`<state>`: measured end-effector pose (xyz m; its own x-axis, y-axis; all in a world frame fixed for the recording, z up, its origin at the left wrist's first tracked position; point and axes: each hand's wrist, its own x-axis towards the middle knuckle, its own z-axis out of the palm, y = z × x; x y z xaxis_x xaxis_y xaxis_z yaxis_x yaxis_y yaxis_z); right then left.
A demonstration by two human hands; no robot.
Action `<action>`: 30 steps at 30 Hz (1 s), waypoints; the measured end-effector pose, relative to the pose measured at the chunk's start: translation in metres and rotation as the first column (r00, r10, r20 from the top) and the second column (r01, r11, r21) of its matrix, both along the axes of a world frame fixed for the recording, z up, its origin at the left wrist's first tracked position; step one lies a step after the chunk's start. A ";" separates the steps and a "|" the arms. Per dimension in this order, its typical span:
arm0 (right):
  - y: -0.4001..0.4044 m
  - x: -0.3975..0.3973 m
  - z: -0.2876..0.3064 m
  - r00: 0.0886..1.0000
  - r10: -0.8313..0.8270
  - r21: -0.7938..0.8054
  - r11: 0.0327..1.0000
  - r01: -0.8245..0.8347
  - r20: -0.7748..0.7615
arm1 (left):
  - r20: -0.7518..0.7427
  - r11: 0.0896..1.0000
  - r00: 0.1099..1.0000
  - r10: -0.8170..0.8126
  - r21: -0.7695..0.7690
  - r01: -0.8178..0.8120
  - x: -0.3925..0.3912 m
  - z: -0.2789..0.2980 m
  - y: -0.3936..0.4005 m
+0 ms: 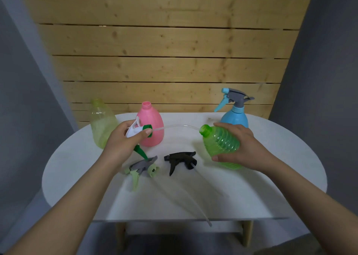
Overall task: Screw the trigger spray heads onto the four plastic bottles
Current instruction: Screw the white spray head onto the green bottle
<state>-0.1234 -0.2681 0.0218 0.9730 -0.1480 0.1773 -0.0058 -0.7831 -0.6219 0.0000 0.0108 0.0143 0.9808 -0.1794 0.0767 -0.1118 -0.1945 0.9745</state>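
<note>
Green ribbed plastic, the bottle [220, 144] is tilted by the right hand [238, 144], fingers curled around its body, so that its open neck faces the dip tube [178, 127]. The left hand [124, 138] pinches the white and green spray head [138, 130] sideways, probably to thread the tube in first. 1 blue bottle [235, 119] is already capped; 2 heads [144, 166] lie on the table [271, 177].

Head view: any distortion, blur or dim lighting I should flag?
Head view: wide-angle bend splays the wooden slats outward; lighting dim and flat; the clear tubes on the white table are smeared and faint; left hand and green bottle read clearly.
</note>
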 end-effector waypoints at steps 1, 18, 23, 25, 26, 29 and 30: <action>0.000 0.001 -0.001 1.000 0.004 -0.006 1.000 -0.004 -0.010 | 0.015 1.000 1.000 0.000 0.006 0.000 0.000 0.000 0.000; 0.021 0.010 0.000 0.961 0.241 0.276 0.941 -0.198 -0.132 | -0.012 0.875 0.896 -0.443 0.213 0.435 -0.018 0.010 -0.029; 0.016 0.014 0.003 0.934 0.288 0.349 0.915 -0.204 -0.210 | -0.088 0.809 0.833 -0.547 0.202 0.552 -0.018 0.013 -0.027; 0.015 0.015 0.002 0.928 0.304 0.419 0.887 -0.192 -0.217 | -0.096 0.803 0.827 -0.554 0.202 0.561 -0.017 0.013 -0.027; 0.015 0.016 0.002 0.924 0.314 0.456 0.870 -0.188 -0.217 | -0.099 0.800 0.823 -0.560 0.193 0.568 -0.017 0.013 -0.027; 0.015 0.018 0.002 0.913 0.339 0.508 0.841 -0.187 -0.225 | -0.082 0.798 0.820 -0.566 0.194 0.570 -0.019 0.013 -0.029; 0.016 0.019 0.002 0.908 0.348 0.512 0.838 -0.189 -0.233 | -0.072 0.799 0.824 -0.562 0.209 0.564 -0.020 0.013 -0.030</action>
<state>-0.1046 -0.2522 0.0237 0.9778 0.1396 -0.1561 -0.0892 -0.3966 -0.9136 -0.0197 -0.0194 0.0271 0.7023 -0.7111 -0.0330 -0.2604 -0.2998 0.9178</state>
